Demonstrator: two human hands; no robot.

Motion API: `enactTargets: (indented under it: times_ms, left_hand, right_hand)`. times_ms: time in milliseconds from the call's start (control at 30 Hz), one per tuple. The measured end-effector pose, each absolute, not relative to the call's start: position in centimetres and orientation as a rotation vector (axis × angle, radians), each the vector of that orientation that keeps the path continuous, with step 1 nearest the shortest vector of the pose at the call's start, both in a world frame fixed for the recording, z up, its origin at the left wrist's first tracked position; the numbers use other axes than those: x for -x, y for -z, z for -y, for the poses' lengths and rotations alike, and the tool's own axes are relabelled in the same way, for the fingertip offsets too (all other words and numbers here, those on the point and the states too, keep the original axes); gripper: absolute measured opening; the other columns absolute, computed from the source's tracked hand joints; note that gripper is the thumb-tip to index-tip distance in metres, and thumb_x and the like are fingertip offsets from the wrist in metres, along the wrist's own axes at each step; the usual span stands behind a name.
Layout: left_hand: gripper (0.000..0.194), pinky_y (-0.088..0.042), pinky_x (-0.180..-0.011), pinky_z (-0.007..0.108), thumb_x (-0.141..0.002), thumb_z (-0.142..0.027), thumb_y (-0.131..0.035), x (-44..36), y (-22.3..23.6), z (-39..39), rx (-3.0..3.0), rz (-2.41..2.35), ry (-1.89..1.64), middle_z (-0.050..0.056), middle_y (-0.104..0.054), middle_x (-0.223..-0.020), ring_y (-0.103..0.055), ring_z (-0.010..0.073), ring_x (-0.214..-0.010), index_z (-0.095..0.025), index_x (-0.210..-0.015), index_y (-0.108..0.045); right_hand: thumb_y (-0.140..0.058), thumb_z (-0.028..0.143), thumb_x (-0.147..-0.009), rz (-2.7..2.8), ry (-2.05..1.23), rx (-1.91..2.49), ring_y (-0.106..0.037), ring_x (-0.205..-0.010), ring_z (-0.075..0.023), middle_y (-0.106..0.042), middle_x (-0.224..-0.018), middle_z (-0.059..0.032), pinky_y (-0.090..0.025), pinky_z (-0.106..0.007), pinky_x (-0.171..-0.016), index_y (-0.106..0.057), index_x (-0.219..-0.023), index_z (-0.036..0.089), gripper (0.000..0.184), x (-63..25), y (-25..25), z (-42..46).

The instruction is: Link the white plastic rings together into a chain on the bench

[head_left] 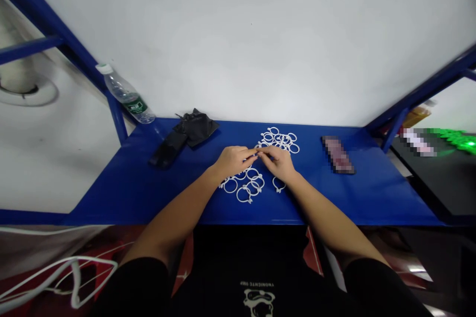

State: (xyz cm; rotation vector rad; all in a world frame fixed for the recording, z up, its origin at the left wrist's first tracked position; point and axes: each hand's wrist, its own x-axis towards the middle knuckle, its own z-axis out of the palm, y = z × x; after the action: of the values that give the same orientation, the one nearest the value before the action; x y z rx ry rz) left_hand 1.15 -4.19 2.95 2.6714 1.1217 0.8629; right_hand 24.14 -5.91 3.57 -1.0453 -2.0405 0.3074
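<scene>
My left hand (234, 160) and my right hand (277, 161) meet fingertip to fingertip over the blue table. Both are closed in a pinch; whatever lies between the fingers is too small or hidden to make out. Behind the hands is a heap of white plastic rings (292, 137), each with a small clasp-like nub. Nearer me, partly under my left hand, several more white rings (243, 193) lie in a loose, overlapping group. One separate ring (278, 184) rests beside my right wrist, which partly covers it.
A clear bottle (126, 93) with a green label stands at the table's back left. Near it lie a crumpled black bag (199, 128) and a dark flat item (169, 148). A blurred-out phone-like object (338, 154) is on the right. Blue frame bars (424, 94) rise at both sides.
</scene>
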Motion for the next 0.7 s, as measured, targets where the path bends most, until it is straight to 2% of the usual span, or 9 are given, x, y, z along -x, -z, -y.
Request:
enactTargets:
  times_ms: [233,333,500,567,700]
  left_hand:
    - [0.029,-0.055,-0.084,0.031,-0.1,-0.039,-0.069,1.1,-4.4,3.1,-2.488,-1.268,-0.621,0.005,-0.079,-0.108,-0.075,0.0205,-0.095,-0.025,-0.123,-0.08]
    - [0.025,-0.055,-0.082,0.031,-0.094,-0.04,-0.076,1.3,-4.3,2.9,-2.438,-1.313,-0.453,0.005,-0.078,-0.108,-0.075,0.0221,-0.094,-0.025,-0.113,-0.081]
    - [0.011,-0.053,-0.08,0.032,-0.091,-0.022,-0.071,0.3,-3.8,3.0,-2.411,-1.403,-0.349,0.004,-0.079,-0.1,-0.074,0.0244,-0.096,-0.025,-0.098,-0.08]
    - [0.014,-0.053,-0.079,0.032,-0.094,-0.023,-0.067,0.0,-3.7,3.0,-2.371,-1.492,-0.355,0.004,-0.08,-0.096,-0.075,0.0257,-0.094,-0.026,-0.099,-0.08]
    - [0.024,-0.055,-0.077,0.032,-0.101,-0.026,-0.06,-0.2,-3.8,3.0,-2.229,-1.594,-0.538,0.004,-0.08,-0.085,-0.076,0.0245,-0.085,-0.026,-0.116,-0.079]
  right_hand:
    - [-0.066,0.053,-0.098,1.604,-0.252,1.355,-0.064,-0.063,-0.02,-0.07,-0.07,-0.0018,-0.056,-0.036,-0.069,-0.078,-0.112,0.021,0.036,-25.8,-4.1,4.4]
    - [-0.066,0.052,-0.098,1.585,-0.287,1.359,-0.064,-0.065,-0.02,-0.071,-0.075,-0.0025,-0.056,-0.036,-0.069,-0.078,-0.111,0.022,0.036,-26.0,-4.2,4.3]
    - [-0.064,0.042,-0.101,1.872,-0.29,1.211,-0.066,-0.07,-0.0198,-0.075,-0.083,-0.0043,-0.056,-0.035,-0.071,-0.078,-0.107,0.024,0.024,-25.3,-3.7,4.8]
    - [-0.063,0.038,-0.101,2.037,-0.34,1.082,-0.067,-0.074,-0.0196,-0.076,-0.089,-0.0051,-0.056,-0.034,-0.073,-0.078,-0.111,0.025,0.022,-24.8,-3.4,5.0]
    - [-0.066,0.034,-0.103,2.242,-0.437,0.933,-0.068,-0.077,-0.0177,-0.077,-0.105,-0.0065,-0.057,-0.033,-0.074,-0.074,-0.123,0.026,0.024,-24.1,-3.1,5.4]
